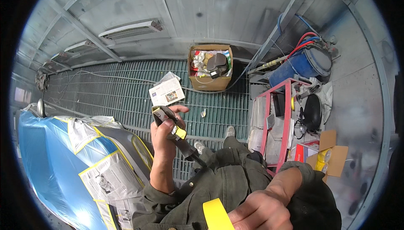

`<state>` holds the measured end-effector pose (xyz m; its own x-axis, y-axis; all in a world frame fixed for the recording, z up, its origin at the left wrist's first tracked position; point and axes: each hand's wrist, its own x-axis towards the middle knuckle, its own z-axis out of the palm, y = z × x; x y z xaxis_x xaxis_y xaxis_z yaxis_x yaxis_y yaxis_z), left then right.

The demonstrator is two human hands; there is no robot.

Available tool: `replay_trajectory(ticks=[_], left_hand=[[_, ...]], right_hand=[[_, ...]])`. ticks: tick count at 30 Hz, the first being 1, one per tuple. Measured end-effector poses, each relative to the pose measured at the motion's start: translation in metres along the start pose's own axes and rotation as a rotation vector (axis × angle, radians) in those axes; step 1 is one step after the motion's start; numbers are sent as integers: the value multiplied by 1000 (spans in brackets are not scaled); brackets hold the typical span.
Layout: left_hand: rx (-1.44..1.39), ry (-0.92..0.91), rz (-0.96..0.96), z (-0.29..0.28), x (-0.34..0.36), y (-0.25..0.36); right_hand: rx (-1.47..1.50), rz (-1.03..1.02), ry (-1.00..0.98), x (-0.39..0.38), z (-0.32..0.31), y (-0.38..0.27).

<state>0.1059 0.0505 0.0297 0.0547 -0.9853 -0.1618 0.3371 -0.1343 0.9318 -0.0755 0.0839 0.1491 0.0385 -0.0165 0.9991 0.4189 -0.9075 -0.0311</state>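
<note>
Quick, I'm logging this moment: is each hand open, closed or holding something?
Left hand: closed, holding an elongated black part.
Right hand: closed, holding yellow tape.

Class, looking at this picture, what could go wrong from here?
The dark tool in the left hand could slip and strike the slatted floor. The yellow strip in the right hand might crease against the jacket. The loose papers on the slatted floor could slide underfoot.

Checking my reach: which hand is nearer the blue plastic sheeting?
Left. Your left hand is raised to the right of the blue plastic sheeting; your right hand is farther right, holding yellow tape.
</note>
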Motion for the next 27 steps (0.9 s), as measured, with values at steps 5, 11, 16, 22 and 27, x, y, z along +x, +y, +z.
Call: replay_trajectory(ticks=[5, 11, 16, 22, 27], left_hand=[[12, 21, 11, -2, -1, -6], [103, -17, 54, -5, -3, -6], [129, 3, 52, -2, -4, -4], [35, 53, -1, -5, -2, -4], [36, 85, 8, -9, -2, -6]], right_hand=[[191, 492, -35, 4, 0, -25], [278, 614, -5, 0, 4, -32], [148, 36, 61, -19, 21, -2], [349, 584, -116, -7, -3, -28], [253, 773, -306, -28, -21, -28]])
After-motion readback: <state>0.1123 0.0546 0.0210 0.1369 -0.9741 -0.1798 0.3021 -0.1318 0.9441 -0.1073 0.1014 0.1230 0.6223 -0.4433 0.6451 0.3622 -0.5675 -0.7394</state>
